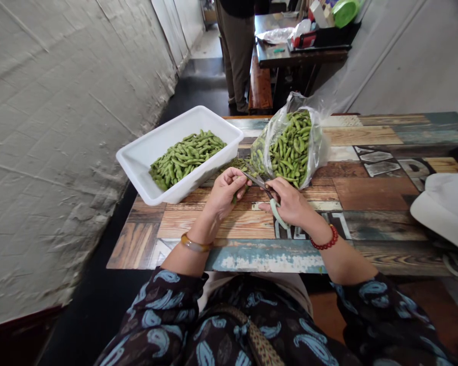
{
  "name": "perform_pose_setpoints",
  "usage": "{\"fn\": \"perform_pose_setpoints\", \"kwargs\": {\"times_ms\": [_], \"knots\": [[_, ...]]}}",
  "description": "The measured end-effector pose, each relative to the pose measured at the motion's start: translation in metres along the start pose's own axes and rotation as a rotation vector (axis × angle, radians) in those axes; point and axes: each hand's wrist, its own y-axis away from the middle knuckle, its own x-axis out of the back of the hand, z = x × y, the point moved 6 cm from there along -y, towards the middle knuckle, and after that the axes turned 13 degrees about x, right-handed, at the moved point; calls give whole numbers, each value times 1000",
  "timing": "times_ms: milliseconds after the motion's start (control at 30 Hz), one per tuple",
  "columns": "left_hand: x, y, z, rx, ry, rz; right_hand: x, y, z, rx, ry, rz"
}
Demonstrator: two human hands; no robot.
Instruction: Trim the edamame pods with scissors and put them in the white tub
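Observation:
My left hand (226, 192) is closed around a green pod (235, 198), only part of which shows between the fingers. Scissors (278, 212) with pale green handles are in my right hand (288, 201), their blades pointing left to the fingertips of my left hand. Behind my left hand stands a white plastic tub (143, 189) with many green pods (189, 156) in it. A clear plastic bag (269, 140) full of pods (292, 150) lies open behind my right hand. Small green trimmings (238, 164) lie between tub and bag.
The patterned wooden table (309, 254) carries a white cap-like object (448, 203) at the far right. A rough pale wall (61, 127) runs along the left. Beyond the table, a person (236, 51) stands near a bench (260, 84) and a second, cluttered table (282, 58).

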Motion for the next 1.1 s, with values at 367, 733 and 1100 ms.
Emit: {"fn": "perform_pose_setpoints", "kwargs": {"times_ms": [367, 733, 1100], "knots": [[-5, -1, -8, 49, 61, -39, -3, 0, 0, 8, -16, -5], [-7, 0, -9, 68, 57, -29, -3, 0, -4, 67, -49, 26], [0, 0, -2, 110, 109, -29, -3, -1, -2, 38, -116, 16]]}}
